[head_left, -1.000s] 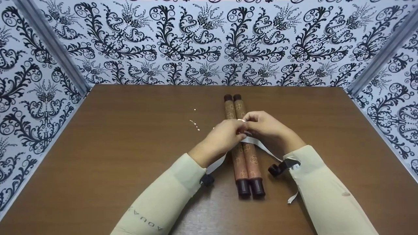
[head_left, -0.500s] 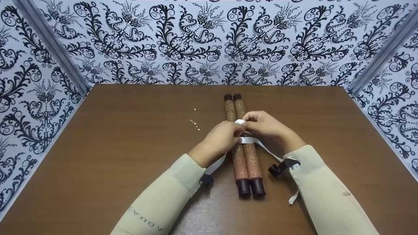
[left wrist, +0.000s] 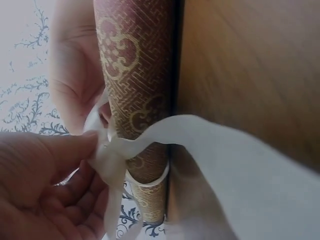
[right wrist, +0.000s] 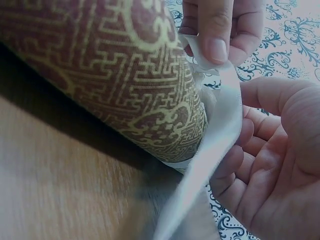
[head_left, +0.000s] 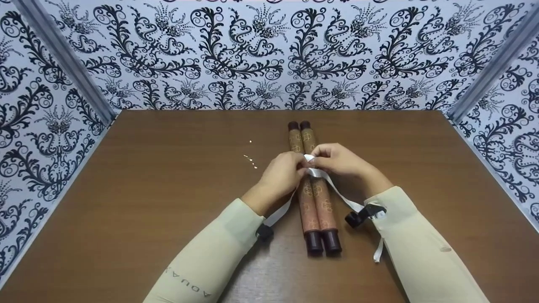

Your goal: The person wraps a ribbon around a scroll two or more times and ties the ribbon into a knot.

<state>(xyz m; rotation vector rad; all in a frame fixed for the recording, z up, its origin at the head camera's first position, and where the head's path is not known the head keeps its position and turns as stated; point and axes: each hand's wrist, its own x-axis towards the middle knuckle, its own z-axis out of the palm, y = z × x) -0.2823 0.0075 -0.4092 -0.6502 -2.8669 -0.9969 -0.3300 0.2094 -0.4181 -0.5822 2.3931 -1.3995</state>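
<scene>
Two slim rolls with brocade-like covering and dark end caps, a left roll [head_left: 308, 210] and a right roll [head_left: 326, 206], lie side by side on the table. A white ribbon [head_left: 332, 185] crosses over them, its tails trailing toward both wrists. My left hand [head_left: 283, 170] pinches the ribbon between thumb and fingers above the rolls. Close against it, my right hand [head_left: 345, 162] pinches a small ribbon loop. In the left wrist view the ribbon [left wrist: 200, 132] gathers at the thumb tip. The right wrist view has the ribbon [right wrist: 225, 117] running down past the fingers, beside the patterned roll [right wrist: 145, 90].
The brown wooden table [head_left: 168, 202] bears a few tiny white specks [head_left: 251, 160] left of the rolls. A patterned wall [head_left: 252, 50] stands behind and at both sides. Black wrist straps [head_left: 361, 215] sit at the sleeve cuffs.
My left fingers have drawn back slightly left, so more of the white loop shows. The ribbon strip across the rolls has risen closer to the hands. The rolls stay in place.
</scene>
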